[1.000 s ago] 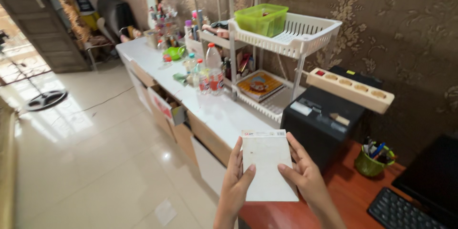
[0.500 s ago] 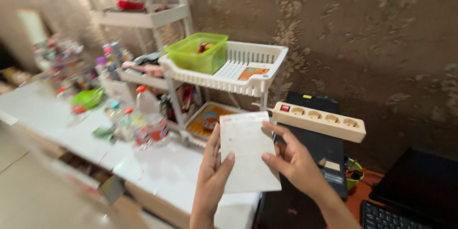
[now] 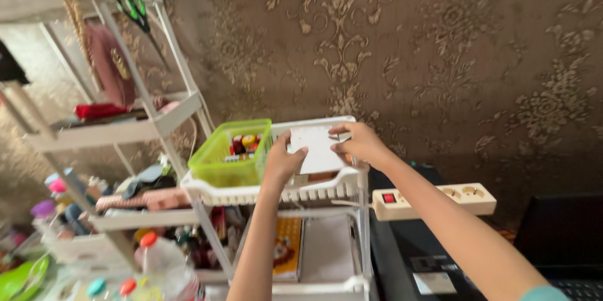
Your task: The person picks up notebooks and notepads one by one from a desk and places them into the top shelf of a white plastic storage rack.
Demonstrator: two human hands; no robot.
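White card — held level, long axis sideways — above white rack.

Wall: brown, with a paler floral damask pattern.
Rack: white throughout, slatted tray walls.
Tub at the rack tray's left end: translucent lime green; contents red and yellow.
Card over the tray's middle: white, plain.
Scissors at the upper shelf post: green handles.
Pouch below them: dusty pink with a gold emblem.
Power strip off the tray's right edge: cream, with a red switch.
Book on the lower tier: yellow-orange cover.
Bottle caps at the lower left: red and teal.
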